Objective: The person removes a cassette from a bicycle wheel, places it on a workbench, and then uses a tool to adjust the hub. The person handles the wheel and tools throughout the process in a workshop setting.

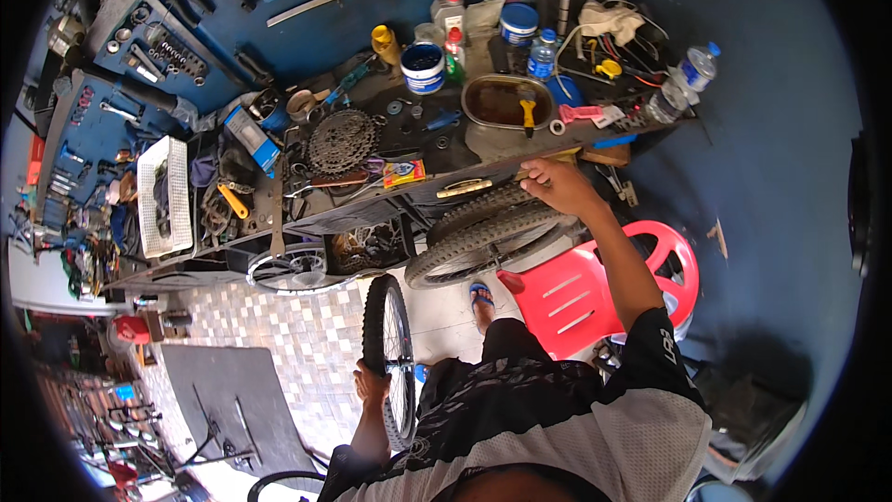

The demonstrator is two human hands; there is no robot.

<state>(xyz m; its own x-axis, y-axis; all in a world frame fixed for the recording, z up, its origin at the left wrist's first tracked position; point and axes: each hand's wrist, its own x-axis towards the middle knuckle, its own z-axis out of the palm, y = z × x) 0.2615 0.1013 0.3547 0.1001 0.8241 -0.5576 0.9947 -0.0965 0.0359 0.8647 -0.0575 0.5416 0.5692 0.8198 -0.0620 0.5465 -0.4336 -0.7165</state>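
Observation:
My left hand [372,382] is wrapped around the knobby tire of a bicycle wheel [373,335], which stands upright at my left side with its spokes facing my legs. My right hand [563,188] reaches to the front edge of the workbench [437,167], above two more knobby bicycle wheels [455,256] leaning below it. Its fingers are curled together, and whatever they may hold is hidden. Just left of that hand, a pale drawer handle [464,188] shows on the bench front. An oval metal tray [506,112] of brown liquid with a yellow-handled brush [528,113] sits beyond it.
A red plastic chair [567,302] stands at my right. On the bench lie a cassette [344,141], a blue-white tub [423,69] and bottles [697,67]. An open drawer [372,249] holds small parts. A white basket [164,195] stands at the left.

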